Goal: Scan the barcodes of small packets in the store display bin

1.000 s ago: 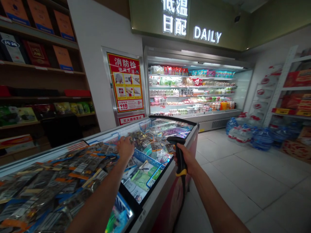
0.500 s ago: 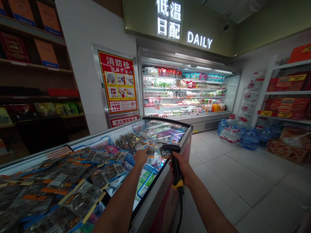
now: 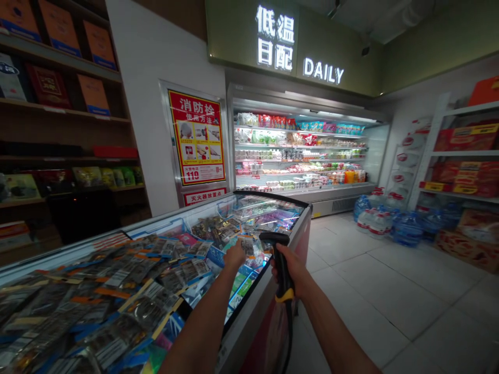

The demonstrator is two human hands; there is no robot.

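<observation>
1. The scanner (image 3: 284,275) has hardly shifted, while my left grip (image 3: 234,255) has come rightward toward it over the past second. I judge that brings both to work on one patch of stock.
2. My right grip (image 3: 295,267) is wrapped around the scanner's handle; its head reaches leftward, just short of my other fingers.
3. A small pouch (image 3: 248,244) shows just beyond my left fingertips, between them and the scanner; whether I am pinching it or only reaching over it, I cannot tell.
4. The blue basket (image 3: 216,254) stands just left of that wrist, with heaped pouches (image 3: 144,306) farther left.
5. All that stock is in the freezer (image 3: 249,311); beyond it stands the lit cold cabinet (image 3: 335,191).
</observation>
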